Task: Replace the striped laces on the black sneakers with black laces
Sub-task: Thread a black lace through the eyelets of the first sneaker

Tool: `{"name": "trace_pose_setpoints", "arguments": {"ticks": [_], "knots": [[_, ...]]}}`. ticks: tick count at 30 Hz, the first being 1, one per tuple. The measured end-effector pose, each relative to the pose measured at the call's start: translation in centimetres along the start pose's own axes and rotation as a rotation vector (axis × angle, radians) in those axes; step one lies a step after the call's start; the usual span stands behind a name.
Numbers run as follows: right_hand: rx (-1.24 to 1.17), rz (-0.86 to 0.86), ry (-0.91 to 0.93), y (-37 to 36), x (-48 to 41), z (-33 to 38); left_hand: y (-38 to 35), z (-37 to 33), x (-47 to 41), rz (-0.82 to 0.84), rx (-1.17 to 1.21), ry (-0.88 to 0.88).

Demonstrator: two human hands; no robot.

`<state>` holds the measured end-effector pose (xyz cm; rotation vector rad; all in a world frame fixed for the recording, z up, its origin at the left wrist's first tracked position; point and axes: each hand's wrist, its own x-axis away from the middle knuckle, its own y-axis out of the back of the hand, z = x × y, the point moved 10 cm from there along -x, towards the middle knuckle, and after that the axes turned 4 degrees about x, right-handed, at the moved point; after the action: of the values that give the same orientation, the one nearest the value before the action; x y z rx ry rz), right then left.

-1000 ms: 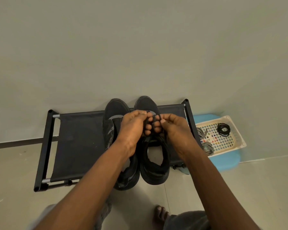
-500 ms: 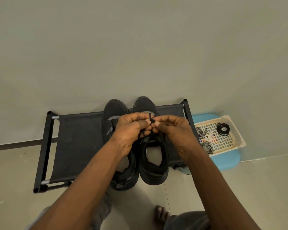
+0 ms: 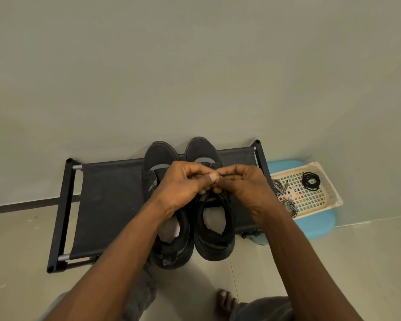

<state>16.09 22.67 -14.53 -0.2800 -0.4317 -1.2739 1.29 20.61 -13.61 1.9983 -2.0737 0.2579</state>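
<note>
Above the middle of the low black fabric-and-metal-tube shoe rack (image 3: pixel 107 205), holding the left hand (image 3: pixel 183 184) and the right hand (image 3: pixel 243 184) fingertip to fingertip. Pinching a thin black shoelace (image 3: pixel 226 200) with the curled fingers and thumbs of both hands, the pinch itself mostly covered by the fingers. Trailing its strands from under the right hand down to the right black mesh low-top sneaker (image 3: pixel 214 242). Standing that shoe and the left black mesh low-top sneaker (image 3: pixel 161 156) side by side across the rack, toes at the rack's back edge by the wall, heels overhanging the rack's front edge.

Just right of the rack, carrying a cream plastic lattice basket (image 3: pixel 329 198) on a light-blue plastic stool (image 3: pixel 320 228). Lying in the basket's end nearer the rack, black-and-white striped laces (image 3: pixel 289 205) in loose bundles; lying in its end farther from the rack, a coiled black lace (image 3: pixel 311 181).

In front of the rack, resting a bare foot (image 3: pixel 225 300) on pale floor tiles.
</note>
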Motion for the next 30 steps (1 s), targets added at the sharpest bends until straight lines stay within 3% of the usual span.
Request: {"name": "trace_pose_setpoints", "arguments": {"ticks": [3, 7, 13, 17, 24, 27, 30], "knots": [[0.066, -0.076, 0.072, 0.4, -0.3, 0.4, 0.4, 0.0, -0.2, -0.06, 0.011, -0.021], [0.487, -0.206, 0.239, 0.9, 0.2, 2.3, 0.8, 0.2, -0.1, -0.162, 0.026, -0.007], [0.614, -0.167, 0.401, -0.4, 0.8, 3.7, 1.9, 0.8, 0.1, -0.293, 0.069, 0.022], [0.826, -0.214, 0.487, -1.1, 1.0, 4.0, 1.8, 0.8, 0.1, -0.29, -0.008, 0.042], [0.615, -0.251, 0.445, -0.2, 1.0, 4.2, 0.1, 0.7, -0.4, -0.044, -0.267, 0.008], [0.574, -0.253, 0.4, 0.0, 0.8, 3.6, -0.1, -0.2, -0.3, -0.077, -0.437, -0.102], [0.491, -0.244, 0.364, 0.2, 0.6, 3.1, 0.2, -0.5, -0.4, -0.091, -0.411, -0.145]]}}
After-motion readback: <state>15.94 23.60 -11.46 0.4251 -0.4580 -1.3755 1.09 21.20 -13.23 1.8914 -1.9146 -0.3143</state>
